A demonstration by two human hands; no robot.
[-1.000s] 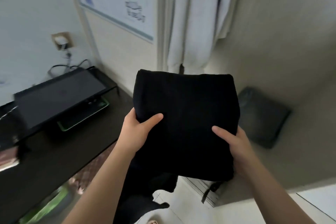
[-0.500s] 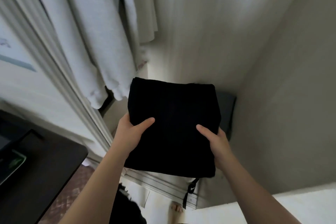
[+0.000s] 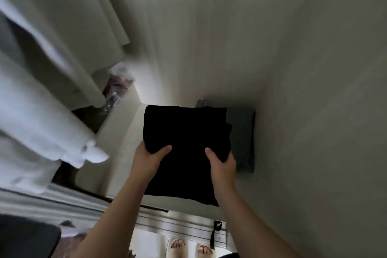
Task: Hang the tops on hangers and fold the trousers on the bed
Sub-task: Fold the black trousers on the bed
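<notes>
The left grip (image 3: 151, 161) and right grip (image 3: 223, 165) hold the folded black trousers (image 3: 184, 138) just as they did a second ago. On each side the thumb lies flat on top at the near edge and the fingers are tucked out of sight beneath, so both are closed round the bundle. The fold has kept its square shape.

What has changed is where the bundle is. A second ago it was held up outside the wardrobe, with the dark tabletop (image 3: 25, 236) and a screen off to the left of the left grip. Now the view has swung round and down into the wardrobe, and only a corner of the tabletop shows, low and behind the left grip. The trousers have been carried forward over the sliding-door track (image 3: 188, 227), and they hang above the pale wardrobe shelf (image 3: 125, 132).

Just beyond the right grip lies a folded grey garment (image 3: 244, 138), and the far right corner of the trousers overlaps it in view. I cannot tell whether the two touch. White hanging tops (image 3: 41, 111) drape to the left of the left grip, well apart from the bundle.

By my reading, folding is finished for this pair and the step in hand is putting it away. The bundle is not yet set down, since both grips carry its weight. Lowering it beside the grey piece would need the fingers slid out from under without dragging the layers open.
</notes>
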